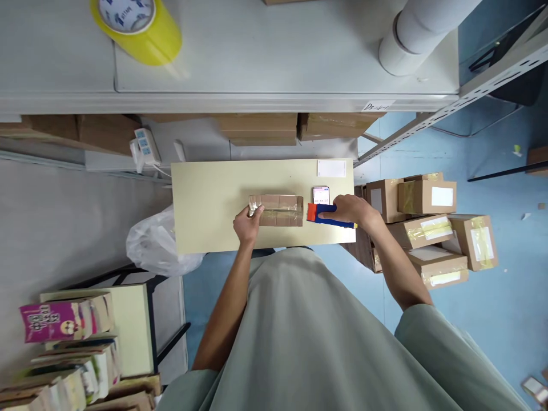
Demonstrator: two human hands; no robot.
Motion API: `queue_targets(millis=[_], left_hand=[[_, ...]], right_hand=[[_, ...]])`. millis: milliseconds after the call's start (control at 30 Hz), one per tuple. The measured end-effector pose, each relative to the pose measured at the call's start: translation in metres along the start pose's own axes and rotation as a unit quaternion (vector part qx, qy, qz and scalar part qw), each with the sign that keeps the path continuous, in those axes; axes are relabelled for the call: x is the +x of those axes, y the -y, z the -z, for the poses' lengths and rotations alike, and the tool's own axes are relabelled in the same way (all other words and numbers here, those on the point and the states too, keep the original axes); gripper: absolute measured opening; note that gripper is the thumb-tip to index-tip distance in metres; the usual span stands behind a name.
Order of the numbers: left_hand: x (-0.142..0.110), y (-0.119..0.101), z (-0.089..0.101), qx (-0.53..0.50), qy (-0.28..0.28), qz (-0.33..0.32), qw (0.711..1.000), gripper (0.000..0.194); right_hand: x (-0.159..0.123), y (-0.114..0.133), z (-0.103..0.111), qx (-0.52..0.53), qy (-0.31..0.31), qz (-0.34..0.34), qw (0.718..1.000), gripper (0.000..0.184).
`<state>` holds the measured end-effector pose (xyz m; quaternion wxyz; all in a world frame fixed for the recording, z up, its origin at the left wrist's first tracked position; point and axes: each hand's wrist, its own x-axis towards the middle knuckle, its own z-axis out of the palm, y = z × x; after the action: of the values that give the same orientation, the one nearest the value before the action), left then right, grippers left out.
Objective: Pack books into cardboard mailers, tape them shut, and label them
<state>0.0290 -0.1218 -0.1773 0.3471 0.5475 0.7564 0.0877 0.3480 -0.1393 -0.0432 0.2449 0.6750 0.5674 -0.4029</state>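
A small brown cardboard box [278, 209] wrapped in clear tape lies on a pale yellow table [205, 200]. My left hand [247, 224] grips the box's left end, fingers curled round it. My right hand [351, 209] is closed on a blue and red tape dispenser [322, 214], whose red head touches the box's right end. A phone [321, 194] lies just behind the dispenser, and a white label [331, 168] lies at the table's far right corner.
A stack of taped cardboard boxes [428, 228] sits on the blue floor to the right. A white plastic bag [154, 242] hangs left of the table. A yellow tape roll [137, 25] and white rolls [419, 28] rest on the shelf above. Printed cartons [64, 342] are at lower left.
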Motion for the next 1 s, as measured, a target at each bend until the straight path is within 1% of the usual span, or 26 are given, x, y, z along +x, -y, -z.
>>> queue_targets(millis=[100, 233, 300, 400, 500, 633, 767, 900, 1000], left_hand=[[0.000, 0.000, -0.002, 0.006, -0.008, -0.001, 1.000, 0.042], [0.003, 0.002, -0.006, 0.005, -0.037, -0.002, 0.999, 0.037], [0.004, 0.003, -0.008, 0.000, -0.048, -0.005, 0.999, 0.037], [0.004, 0.004, -0.009, 0.003, -0.051, -0.012, 0.999, 0.037], [0.004, 0.004, -0.009, 0.006, -0.054, -0.019, 0.998, 0.037], [0.004, 0.005, -0.010, -0.002, -0.056, -0.022, 0.998, 0.037], [0.006, 0.007, -0.010, -0.008, -0.052, -0.027, 0.998, 0.036], [0.007, 0.006, -0.009, -0.006, -0.047, -0.024, 0.999, 0.037], [0.007, 0.005, -0.009, 0.002, -0.049, -0.021, 0.999, 0.038]], right_hand=[[0.010, -0.011, -0.003, 0.019, 0.007, 0.003, 1.000, 0.061], [0.017, -0.027, -0.001, 0.088, 0.074, 0.044, 0.992, 0.068], [0.017, -0.035, -0.001, 0.095, 0.077, 0.059, 0.991, 0.068], [0.017, -0.038, -0.003, 0.096, 0.071, 0.044, 0.992, 0.066], [0.019, -0.032, -0.008, 0.070, 0.057, 0.022, 0.996, 0.065], [0.024, -0.018, -0.015, 0.004, 0.009, 0.012, 1.000, 0.063], [0.030, -0.003, -0.025, -0.019, -0.013, -0.015, 1.000, 0.063], [0.034, 0.014, -0.035, -0.029, -0.032, -0.023, 0.999, 0.052], [0.033, 0.026, -0.046, -0.042, -0.062, -0.016, 0.997, 0.045]])
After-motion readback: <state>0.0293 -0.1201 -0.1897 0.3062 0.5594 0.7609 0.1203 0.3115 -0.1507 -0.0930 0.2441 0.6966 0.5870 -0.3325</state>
